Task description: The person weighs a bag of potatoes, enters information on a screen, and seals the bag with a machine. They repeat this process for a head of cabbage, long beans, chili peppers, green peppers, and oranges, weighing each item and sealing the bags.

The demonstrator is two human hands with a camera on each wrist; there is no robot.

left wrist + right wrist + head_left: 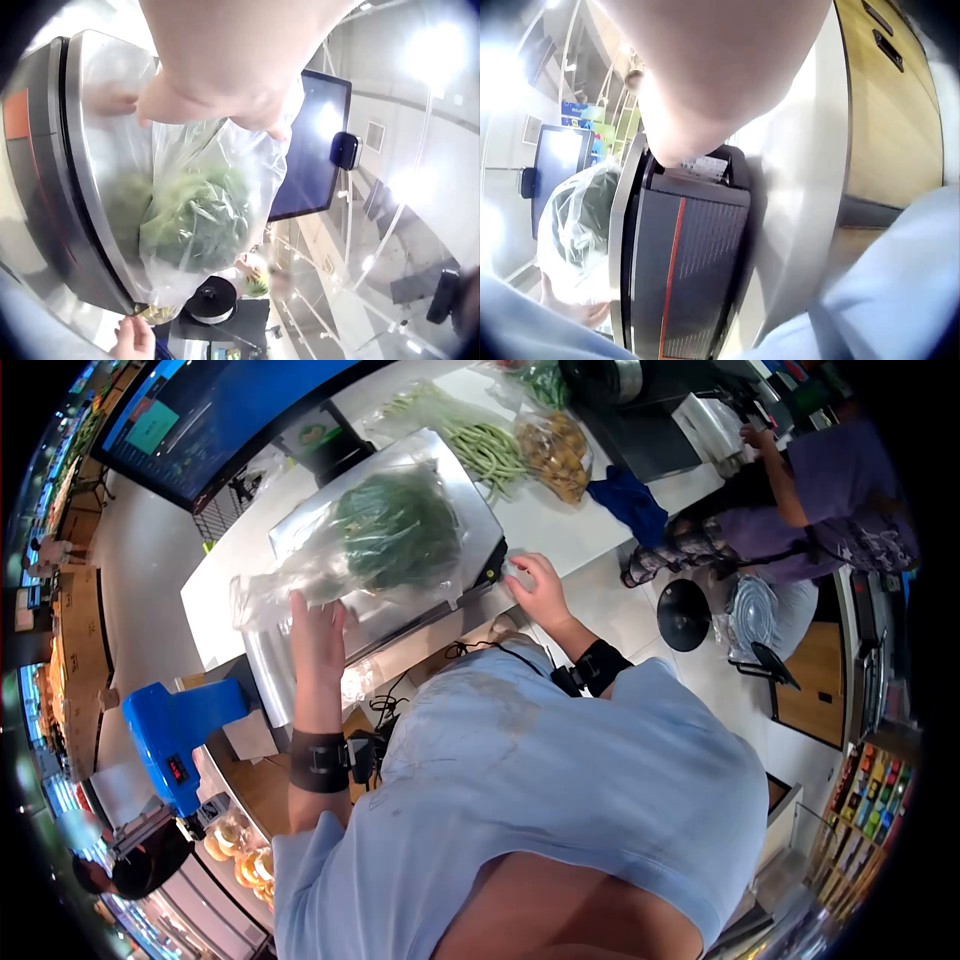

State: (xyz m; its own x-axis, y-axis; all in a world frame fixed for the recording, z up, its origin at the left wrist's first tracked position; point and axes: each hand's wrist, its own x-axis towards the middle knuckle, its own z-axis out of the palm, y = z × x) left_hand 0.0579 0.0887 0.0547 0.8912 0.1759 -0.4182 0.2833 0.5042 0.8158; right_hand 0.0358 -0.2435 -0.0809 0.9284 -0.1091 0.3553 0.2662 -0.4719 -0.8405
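Note:
A clear plastic bag (400, 525) of leafy green vegetables lies on the metal pan of a weighing scale (480, 525). My left hand (318, 640) grips the loose end of this bag at the near left side of the pan. In the left wrist view the greens (199, 217) show through the plastic, just beyond the left hand (217, 97). My right hand (540, 595) is at the scale's right corner, its thumb and fingers pinching a small white label. The right wrist view shows the printed label (705, 166) in the scale's slot, with the fingertips hidden behind the hand.
Bags of green beans (485, 455) and brownish produce (553, 455) lie beyond the scale, with a blue cloth (628, 505) at the counter's edge. A large screen (200, 425) stands at the back left. Another person (800, 510) is at the right, near a black stool (684, 615).

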